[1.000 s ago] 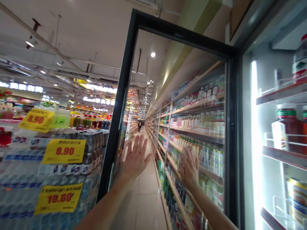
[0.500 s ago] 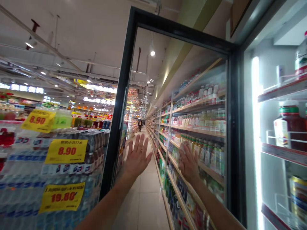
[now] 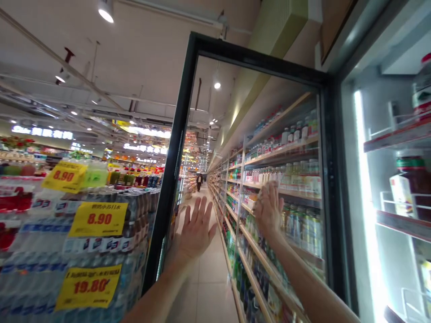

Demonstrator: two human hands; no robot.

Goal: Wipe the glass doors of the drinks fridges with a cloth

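Observation:
A glass refrigerator door point(image 3: 183, 107) with a dark frame stands swung out in front of me. My left hand point(image 3: 197, 229) is open, palm forward and fingers spread, flat at the pane, near the door's left frame. Farther right, my right hand point(image 3: 269, 211) is raised to the same pane with its fingers stretched upward and close together. Its outline is slightly blurred, and I cannot make out whether something thin lies under the palm. Shelves of bottles point(image 3: 303, 224) show through the glass behind it.
Inside the lit cooler at right are wire-fronted shelves point(image 3: 400, 224) and a dark-red bottle point(image 3: 417, 184). Stacked bottle packs with yellow price signs point(image 3: 97, 219) stand at left. A person point(image 3: 200, 181) is far down the tiled aisle point(image 3: 212, 269).
My right hand has slid up the glass and slightly right. The left hand stays spread at the pane. The view has tilted upward a little, and the far person remains in the aisle.

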